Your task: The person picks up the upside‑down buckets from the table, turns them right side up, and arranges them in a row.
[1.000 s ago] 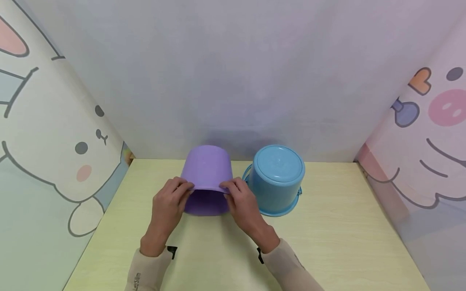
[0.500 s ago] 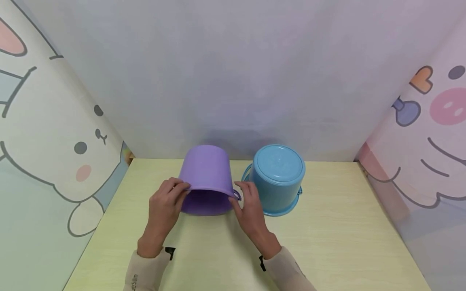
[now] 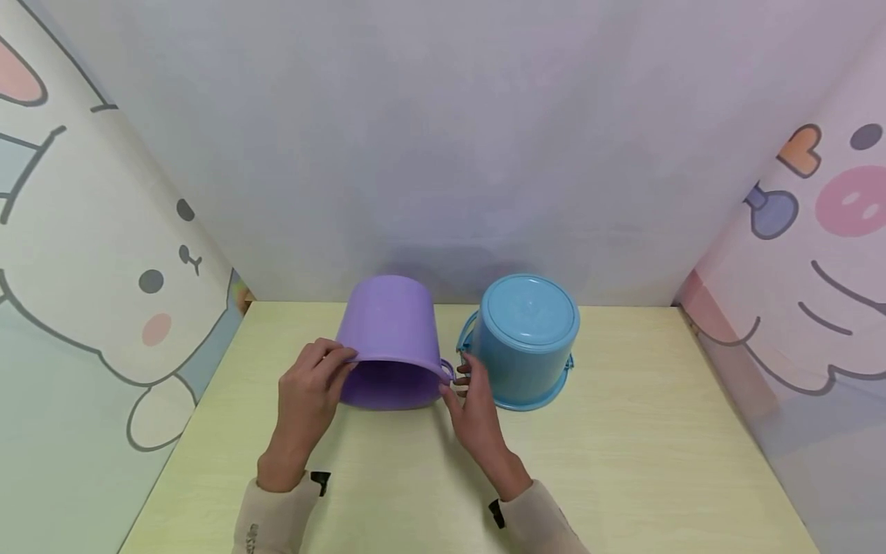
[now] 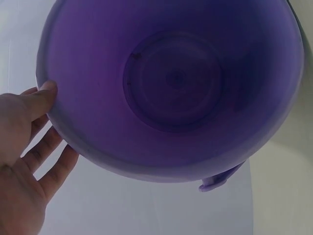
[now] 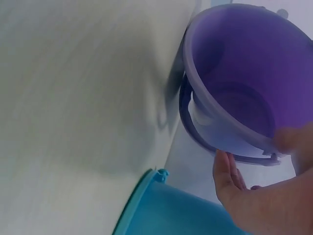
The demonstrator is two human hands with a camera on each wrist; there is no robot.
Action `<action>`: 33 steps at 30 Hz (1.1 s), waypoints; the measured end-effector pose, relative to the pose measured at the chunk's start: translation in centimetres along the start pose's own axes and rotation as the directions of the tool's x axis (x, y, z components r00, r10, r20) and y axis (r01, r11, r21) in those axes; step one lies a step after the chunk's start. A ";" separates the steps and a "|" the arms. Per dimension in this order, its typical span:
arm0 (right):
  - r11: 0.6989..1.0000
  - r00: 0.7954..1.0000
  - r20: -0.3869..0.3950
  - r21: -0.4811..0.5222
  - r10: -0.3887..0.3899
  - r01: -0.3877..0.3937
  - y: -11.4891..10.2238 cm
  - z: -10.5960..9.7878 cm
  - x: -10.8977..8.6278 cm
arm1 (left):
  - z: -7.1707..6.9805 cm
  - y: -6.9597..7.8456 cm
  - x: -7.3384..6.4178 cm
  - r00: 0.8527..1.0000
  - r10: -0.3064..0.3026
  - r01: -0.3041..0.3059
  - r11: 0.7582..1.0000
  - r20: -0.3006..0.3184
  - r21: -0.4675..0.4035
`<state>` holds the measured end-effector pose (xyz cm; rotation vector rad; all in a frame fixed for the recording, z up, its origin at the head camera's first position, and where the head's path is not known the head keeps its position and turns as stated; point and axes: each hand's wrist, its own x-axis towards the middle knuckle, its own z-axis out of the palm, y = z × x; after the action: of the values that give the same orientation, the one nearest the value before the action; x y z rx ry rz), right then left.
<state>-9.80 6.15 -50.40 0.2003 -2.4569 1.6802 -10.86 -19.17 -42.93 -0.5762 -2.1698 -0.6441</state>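
A purple bucket is tipped over, its mouth facing me and its base toward the back wall. My left hand pinches the left part of its upper rim; in the left wrist view the thumb lies over the rim, the other fingers outside. At the right side of the rim, my right hand has its thumb on the edge and its fingers outside, beside the purple handle. That handle hangs along the bucket's outer side. The bucket's inside shows a round base and no contents.
Just right of the purple bucket, a light blue bucket stands upside down, its handle around the lower rim. A pale wooden table carries both. Behind rises a plain grey-white wall, with cartoon-printed panels on both sides.
My right hand has shifted from the top of the rim to its right side, by the handle, which has come into view. The purple bucket has moved slightly left with my left hand.
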 end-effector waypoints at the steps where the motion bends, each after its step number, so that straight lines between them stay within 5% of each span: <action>1: 0.999 1.000 0.012 0.028 0.025 -0.026 0.1 0.1 0.0 | 0.0 0.0 0.0 1.000 -0.002 0.002 1.000 0.000 0.001; 10: 0.971 0.978 0.160 0.173 0.137 -0.165 1.4 0.7 -0.1 | -0.1 -0.1 0.0 1.000 -0.017 0.017 1.000 0.000 0.005; 18: 0.928 0.937 0.268 0.237 0.223 -0.289 1.6 1.4 -0.2 | -0.2 -0.1 -0.3 1.000 -0.031 0.031 0.999 0.003 0.011; 33: 0.920 0.944 0.226 0.257 0.242 -0.297 1.8 1.8 0.1 | -0.3 -0.5 -0.7 0.998 -0.054 0.054 0.998 -0.010 0.010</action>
<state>-10.35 5.12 -52.64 0.0562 -2.4514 2.2356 -10.61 -19.87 -43.47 -0.5098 -2.1849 -0.6633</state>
